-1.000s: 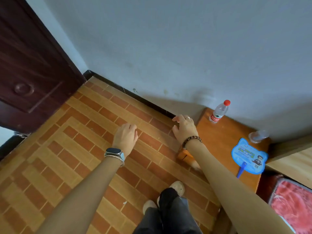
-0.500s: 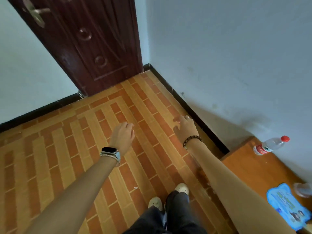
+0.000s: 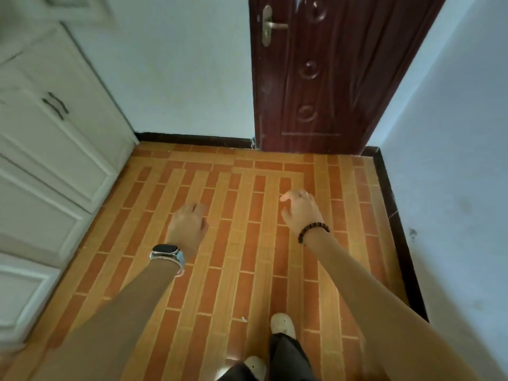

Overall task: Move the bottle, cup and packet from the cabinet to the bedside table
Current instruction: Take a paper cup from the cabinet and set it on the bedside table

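On my remote feed, the person's two bare forearms reach out side by side over a floor [image 3: 242,257] of orange and yellow brick-pattern tiles. The left hand [image 3: 188,228] hangs palm down with its fingers loosely curled and grasps nothing. The right hand [image 3: 301,210], a little farther out and well apart from it, is likewise released, fingers slack and bent, holding nothing. I count one dark-faced watch [image 3: 166,250] on the left wrist, one brown bead bracelet [image 3: 313,231] on the right wrist and one ring [image 3: 303,193] on a right finger. The white cabinet [image 3: 55,160] fills the left edge of the scene, its panelled doors shut, with two dark handles [image 3: 56,105] set close together on the upper part. Where the bottle, cup and packet are I cannot tell from this view. At the far end stands one dark red wooden door [image 3: 330,78] carved with three round ornaments in a column, and one brass lever handle [image 3: 270,24] sits near its left edge. A black skirting board [image 3: 192,138] runs along the foot of the pale far wall and on down the right wall [image 3: 453,160]. Near the bottom edge, two pale shoes [image 3: 283,324] show below dark trousers [image 3: 288,356], the right foot ahead of the left.
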Action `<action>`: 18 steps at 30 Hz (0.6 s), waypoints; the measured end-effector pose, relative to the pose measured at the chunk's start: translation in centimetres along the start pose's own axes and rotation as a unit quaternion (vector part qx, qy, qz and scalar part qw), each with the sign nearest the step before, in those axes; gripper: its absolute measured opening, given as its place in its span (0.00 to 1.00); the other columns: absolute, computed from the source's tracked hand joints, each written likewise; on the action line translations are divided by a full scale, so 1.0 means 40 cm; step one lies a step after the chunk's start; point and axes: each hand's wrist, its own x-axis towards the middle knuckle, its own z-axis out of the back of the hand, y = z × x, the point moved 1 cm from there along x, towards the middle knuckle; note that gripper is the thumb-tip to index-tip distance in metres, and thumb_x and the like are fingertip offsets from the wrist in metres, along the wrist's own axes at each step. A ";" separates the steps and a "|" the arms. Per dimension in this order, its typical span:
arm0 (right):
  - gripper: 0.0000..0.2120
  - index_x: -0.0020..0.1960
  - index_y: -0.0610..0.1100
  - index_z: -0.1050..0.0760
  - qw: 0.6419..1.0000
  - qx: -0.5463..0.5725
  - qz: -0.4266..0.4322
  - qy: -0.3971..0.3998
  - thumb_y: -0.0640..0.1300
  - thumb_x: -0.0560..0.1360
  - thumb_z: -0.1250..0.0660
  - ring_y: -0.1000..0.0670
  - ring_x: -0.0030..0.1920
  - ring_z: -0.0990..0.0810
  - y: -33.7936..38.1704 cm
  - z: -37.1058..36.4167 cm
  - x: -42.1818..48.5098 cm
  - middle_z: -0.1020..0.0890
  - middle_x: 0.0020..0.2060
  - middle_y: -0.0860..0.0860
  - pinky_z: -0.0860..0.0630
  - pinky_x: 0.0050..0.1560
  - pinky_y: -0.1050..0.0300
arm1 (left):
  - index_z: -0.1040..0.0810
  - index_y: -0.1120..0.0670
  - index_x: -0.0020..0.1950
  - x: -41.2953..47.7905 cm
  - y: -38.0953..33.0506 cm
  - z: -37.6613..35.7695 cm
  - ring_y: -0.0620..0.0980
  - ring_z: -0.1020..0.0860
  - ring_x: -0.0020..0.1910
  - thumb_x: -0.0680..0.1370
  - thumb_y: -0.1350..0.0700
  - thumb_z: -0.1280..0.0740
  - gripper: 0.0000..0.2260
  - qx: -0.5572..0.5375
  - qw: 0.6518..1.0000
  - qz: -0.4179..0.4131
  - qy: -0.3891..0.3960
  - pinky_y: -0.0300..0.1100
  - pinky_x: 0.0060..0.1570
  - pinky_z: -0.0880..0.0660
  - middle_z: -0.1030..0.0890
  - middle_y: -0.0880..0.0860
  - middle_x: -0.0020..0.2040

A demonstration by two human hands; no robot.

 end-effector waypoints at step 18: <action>0.11 0.60 0.49 0.25 0.966 -0.016 0.247 0.078 0.42 0.78 0.35 0.46 0.56 0.23 0.367 -0.065 0.406 0.24 0.58 0.47 0.22 0.53 0.50 | 0.25 0.57 0.60 0.035 0.219 0.107 0.57 0.24 0.53 0.77 0.61 0.37 0.12 0.017 0.955 0.280 -0.092 0.51 0.53 0.26 0.23 0.57 0.55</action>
